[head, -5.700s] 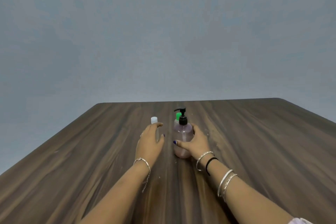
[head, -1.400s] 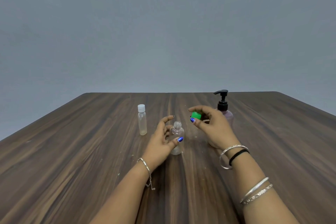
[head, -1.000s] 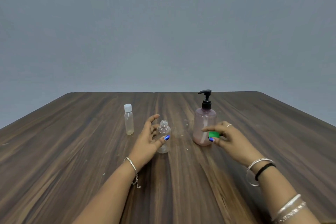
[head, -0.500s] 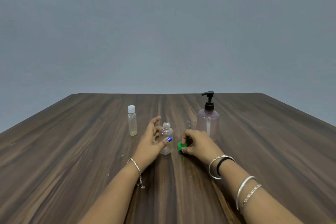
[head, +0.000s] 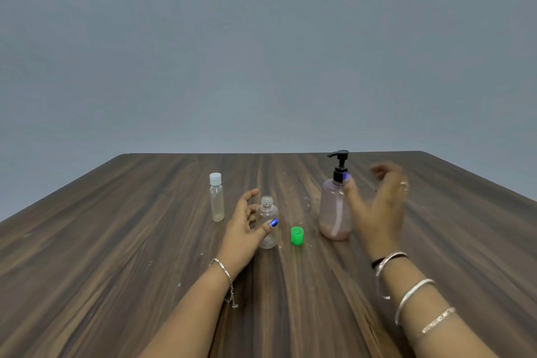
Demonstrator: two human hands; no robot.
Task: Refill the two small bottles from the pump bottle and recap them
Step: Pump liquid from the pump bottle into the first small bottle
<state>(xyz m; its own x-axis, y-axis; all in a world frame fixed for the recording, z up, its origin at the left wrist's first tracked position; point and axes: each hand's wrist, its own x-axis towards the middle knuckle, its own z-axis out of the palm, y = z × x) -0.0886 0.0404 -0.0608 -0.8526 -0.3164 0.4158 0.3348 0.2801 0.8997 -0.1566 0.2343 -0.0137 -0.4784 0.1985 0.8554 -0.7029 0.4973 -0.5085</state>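
Observation:
A small clear bottle (head: pixel 268 224) stands uncapped on the wooden table (head: pixel 116 241), with my left hand (head: pixel 244 227) curled around it, thumb on its front. Its green cap (head: pixel 297 236) rests on the table just right of it. Further left stands a slim bottle (head: pixel 216 197) with a white cap on. The pink pump bottle (head: pixel 334 209), with a black pump head, stands to the right. My right hand (head: pixel 377 206) is spread open beside it, blurred, thumb near the pump's neck, holding nothing.
The table's far edge (head: pixel 273 153) lies behind the bottles, with a plain grey wall (head: pixel 261 52) beyond it. Bangles and a bracelet hang on my wrists.
My right hand set the green cap on the table beside the open bottle, let go, and moved up and right to the pump bottle. My left hand kept hold of the open bottle.

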